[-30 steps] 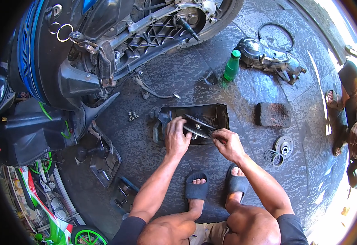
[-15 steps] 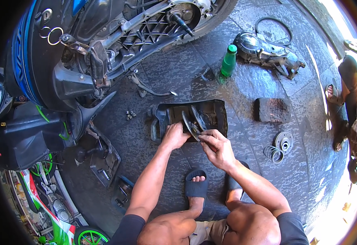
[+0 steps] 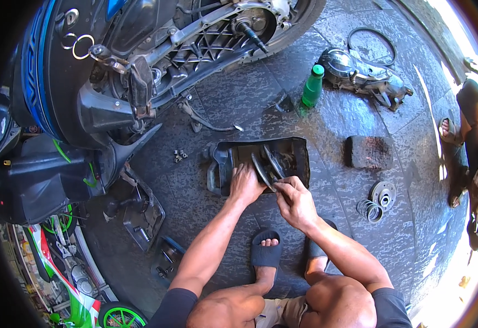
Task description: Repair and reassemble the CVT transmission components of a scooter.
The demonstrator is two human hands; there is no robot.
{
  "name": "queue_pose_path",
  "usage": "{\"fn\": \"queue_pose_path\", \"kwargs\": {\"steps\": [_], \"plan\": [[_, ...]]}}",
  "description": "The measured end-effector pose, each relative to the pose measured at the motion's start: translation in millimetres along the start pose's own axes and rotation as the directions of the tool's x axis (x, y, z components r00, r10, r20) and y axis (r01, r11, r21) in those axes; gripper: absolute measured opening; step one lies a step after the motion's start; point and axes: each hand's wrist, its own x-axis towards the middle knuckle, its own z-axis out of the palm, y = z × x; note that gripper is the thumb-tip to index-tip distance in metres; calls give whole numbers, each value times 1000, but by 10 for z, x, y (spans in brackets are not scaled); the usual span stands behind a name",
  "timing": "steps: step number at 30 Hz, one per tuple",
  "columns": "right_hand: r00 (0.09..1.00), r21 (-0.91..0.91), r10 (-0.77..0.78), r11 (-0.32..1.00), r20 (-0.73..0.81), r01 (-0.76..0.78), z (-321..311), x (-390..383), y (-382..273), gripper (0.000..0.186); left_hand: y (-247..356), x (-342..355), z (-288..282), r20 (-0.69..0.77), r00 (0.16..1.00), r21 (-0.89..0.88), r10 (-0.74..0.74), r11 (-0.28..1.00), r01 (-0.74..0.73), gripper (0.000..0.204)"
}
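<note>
A metal belt pulley (image 3: 273, 160) with two round plates stands tilted on edge over a black plastic cover (image 3: 297, 157) lying like a tray on the floor. My left hand (image 3: 244, 185) is closed against the pulley's left plate, its fingertips partly hidden behind it. With thumb and fingers, my right hand (image 3: 295, 203) pinches the pulley's lower right edge. The fingers of both hands are over the cover's near side.
A partly stripped scooter (image 3: 195, 49) fills the upper left. Around me lie small bolts (image 3: 180, 156), a green bottle (image 3: 312, 87), an engine cover (image 3: 365, 76), a belt (image 3: 392, 46), a dark block (image 3: 369, 152), a coil spring (image 3: 369, 211) and a round plate (image 3: 384, 192). Another person (image 3: 471, 136) is at right.
My left hand has shifted along the pulley's left plate, its back turned more upward. The right hand keeps its pinch at the lower edge. The whole view has shifted slightly.
</note>
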Motion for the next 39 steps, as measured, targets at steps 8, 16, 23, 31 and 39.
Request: {"fn": "queue_pose_path", "kwargs": {"steps": [8, 16, 23, 31, 39], "plan": [[985, -72, 154, 986, 77, -149, -82, -91, -42, 22, -20, 132, 58, 195, 980, -136, -34, 989, 62, 40], [994, 57, -79, 995, -81, 84, 59, 3, 69, 19, -10, 58, 205, -93, 994, 112, 66, 992, -56, 51], [1000, 11, 10, 1000, -21, -10, -24, -22, -13, 18, -145, 264, -59, 324, 944, -381, 65, 922, 67, 43], [999, 11, 0, 1000, -49, 0, 7, 229, -5, 19, 107, 68, 145, -53, 997, 70, -59, 996, 63, 37], [998, -10, 13, 1000, -55, -14, 19, -10, -8, 17, -153, 323, 59, 327, 939, -216, -104, 959, 182, 38]]}}
